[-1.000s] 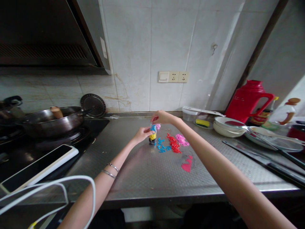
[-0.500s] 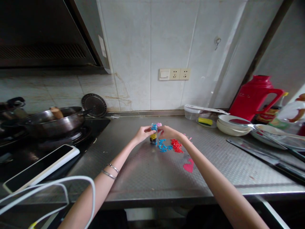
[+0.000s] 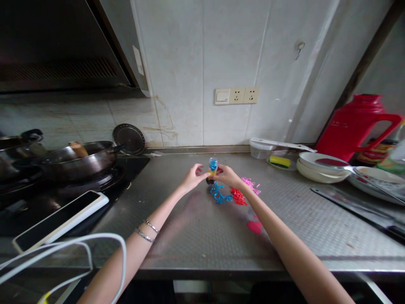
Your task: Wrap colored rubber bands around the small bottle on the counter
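Note:
A small clear bottle (image 3: 212,165) with yellow and blue bits inside stands on the steel counter (image 3: 202,236). My left hand (image 3: 193,178) has curled fingers, and its thumb and fingertips meet the bottle's left side. My right hand (image 3: 228,175) grips the bottle from the right. Just in front of the bottle lie small piles of blue pieces (image 3: 220,196), red pieces (image 3: 238,196) and pink pieces (image 3: 250,184). A flat pink-red piece (image 3: 255,227) lies nearer to me, beside my right forearm.
A wok (image 3: 79,158) sits on the stove at left, with a white-edged phone (image 3: 60,219) and a white cable (image 3: 63,253) in front of it. At right are a red thermos (image 3: 357,126), stacked bowls (image 3: 319,166), a yellow sponge (image 3: 280,161) and a long knife (image 3: 357,207).
My right hand came down from above the bottle's mouth to its right side. My left hand's grip on the bottle has loosened to a fingertip touch. The view has shifted slightly.

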`<action>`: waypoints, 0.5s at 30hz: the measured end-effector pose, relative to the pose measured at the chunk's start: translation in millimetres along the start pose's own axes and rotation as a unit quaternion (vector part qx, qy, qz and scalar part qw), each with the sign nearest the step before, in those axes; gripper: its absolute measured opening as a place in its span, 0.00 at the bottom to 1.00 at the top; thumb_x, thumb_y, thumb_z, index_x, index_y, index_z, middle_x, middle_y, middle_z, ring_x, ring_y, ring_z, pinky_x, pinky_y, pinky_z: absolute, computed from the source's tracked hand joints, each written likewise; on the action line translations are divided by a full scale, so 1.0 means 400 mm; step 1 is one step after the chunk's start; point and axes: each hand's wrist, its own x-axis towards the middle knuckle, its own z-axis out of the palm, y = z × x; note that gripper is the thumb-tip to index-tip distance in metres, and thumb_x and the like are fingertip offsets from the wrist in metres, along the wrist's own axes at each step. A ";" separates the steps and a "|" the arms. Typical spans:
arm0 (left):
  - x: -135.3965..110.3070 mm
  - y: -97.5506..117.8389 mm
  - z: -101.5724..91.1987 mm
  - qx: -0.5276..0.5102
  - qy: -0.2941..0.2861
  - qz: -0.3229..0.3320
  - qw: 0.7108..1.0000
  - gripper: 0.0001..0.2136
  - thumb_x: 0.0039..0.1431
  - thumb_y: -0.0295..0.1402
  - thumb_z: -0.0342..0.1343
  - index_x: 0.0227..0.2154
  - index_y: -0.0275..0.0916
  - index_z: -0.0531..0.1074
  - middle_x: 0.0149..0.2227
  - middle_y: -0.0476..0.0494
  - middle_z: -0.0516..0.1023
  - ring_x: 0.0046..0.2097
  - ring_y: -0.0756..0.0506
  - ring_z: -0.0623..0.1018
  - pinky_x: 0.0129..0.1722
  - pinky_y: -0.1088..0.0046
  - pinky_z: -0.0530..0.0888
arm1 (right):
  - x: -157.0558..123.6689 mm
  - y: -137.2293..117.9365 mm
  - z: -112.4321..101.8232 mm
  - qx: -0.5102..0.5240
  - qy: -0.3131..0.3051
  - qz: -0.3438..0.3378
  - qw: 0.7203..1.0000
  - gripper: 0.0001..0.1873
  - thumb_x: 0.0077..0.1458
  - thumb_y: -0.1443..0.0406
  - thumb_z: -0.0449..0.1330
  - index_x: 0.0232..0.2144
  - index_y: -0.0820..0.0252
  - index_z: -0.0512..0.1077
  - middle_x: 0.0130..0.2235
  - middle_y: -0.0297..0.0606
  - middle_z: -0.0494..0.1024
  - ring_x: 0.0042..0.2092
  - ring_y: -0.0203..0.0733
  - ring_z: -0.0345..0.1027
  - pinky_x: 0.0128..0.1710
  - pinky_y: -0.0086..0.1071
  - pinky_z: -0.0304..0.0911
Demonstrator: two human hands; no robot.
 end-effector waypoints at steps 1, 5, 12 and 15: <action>-0.002 -0.001 0.000 0.032 -0.001 0.007 0.999 0.18 0.47 0.41 0.61 0.38 0.35 0.72 0.37 0.42 0.75 0.35 0.47 0.72 0.38 0.70 0.70 | 0.002 0.010 -0.005 0.001 0.020 0.008 1.000 0.17 0.42 0.57 0.63 0.33 0.63 0.72 0.32 0.37 0.76 0.33 0.38 0.69 0.33 0.29 0.62; -0.020 -0.006 0.009 0.124 -0.083 0.039 0.988 0.13 0.50 0.42 0.58 0.30 0.35 0.75 0.33 0.41 0.75 0.36 0.44 0.73 0.41 0.66 0.69 | 0.003 0.046 -0.017 -0.014 0.074 0.020 0.997 0.15 0.43 0.58 0.63 0.33 0.62 0.71 0.34 0.39 0.77 0.36 0.40 0.70 0.37 0.30 0.62; -0.064 0.017 0.081 0.173 -0.192 0.094 0.961 0.25 0.54 0.43 0.54 0.51 0.33 0.67 0.51 0.32 0.70 0.52 0.38 0.69 0.52 0.62 0.65 | 0.001 0.067 -0.010 -0.027 0.076 0.025 0.996 0.14 0.46 0.58 0.62 0.34 0.61 0.72 0.35 0.38 0.78 0.37 0.41 0.70 0.38 0.30 0.61; -0.071 0.037 0.111 0.203 -0.190 0.127 0.952 0.20 0.55 0.41 0.55 0.47 0.34 0.71 0.48 0.34 0.72 0.49 0.39 0.70 0.51 0.63 0.66 | 0.001 0.065 -0.008 -0.035 0.074 0.027 0.996 0.15 0.45 0.58 0.62 0.35 0.61 0.72 0.35 0.39 0.78 0.37 0.41 0.70 0.38 0.30 0.61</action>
